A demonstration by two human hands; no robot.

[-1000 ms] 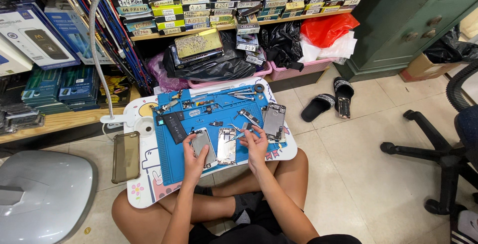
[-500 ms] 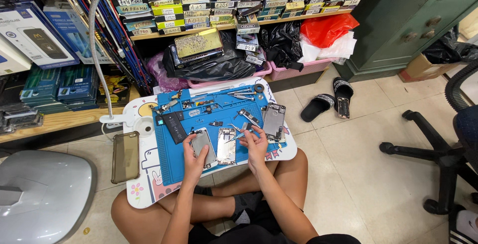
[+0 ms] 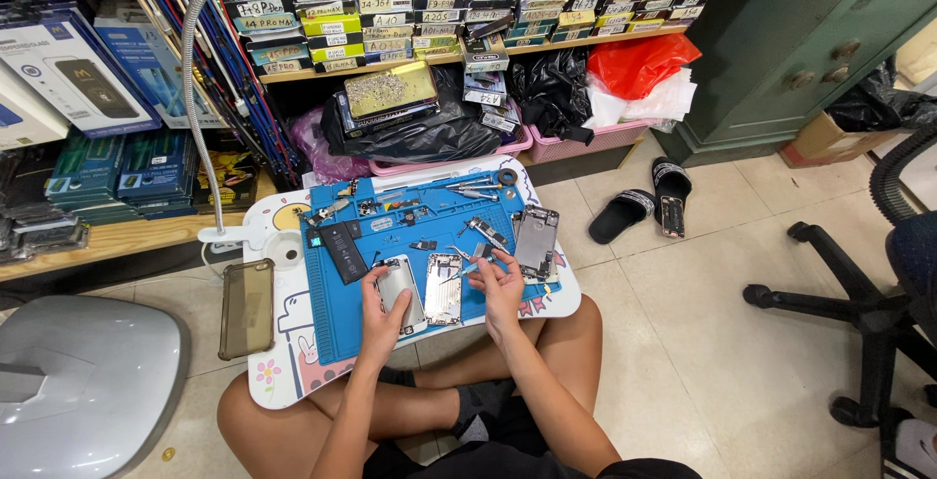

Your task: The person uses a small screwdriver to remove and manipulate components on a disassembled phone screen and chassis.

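Sitting cross-legged on a tiled floor in a cramped parts shop, shelves of labelled boxes behind, working over a small white lap table [image 3: 293, 381] with a blue repair mat [image 3: 337, 318] spread across it.

Left hand [image 3: 379, 305] wrapping around the screen panel [image 3: 400, 289] at the near edge of the mat, fingers curled snug on its side, pinning it flat. Right hand [image 3: 500, 287] pinching a thin tool, probably tweezers [image 3: 467, 268], fingers narrow and tight, tip hovering over the opened phone body [image 3: 444, 289] lying just beside the panel. Too small to tell exactly what the tip is touching.

Also lying around: a black battery [image 3: 342, 249] near the left part of the mat, another gutted phone shell [image 3: 536, 242] to the right, loose tools and small bits along the far edge, a smoky phone case [image 3: 245, 307] off the mat on the left.

Risk-wise, looking dicey: balancing everything on a lap table, so one knee twitch probably sending tiny screws rolling onto the floor. Poking metal tips inside an open body, likely risking a scratched board or torn flex cable. Keeping that bare battery so close to sharp tools, possibly asking for a puncture.
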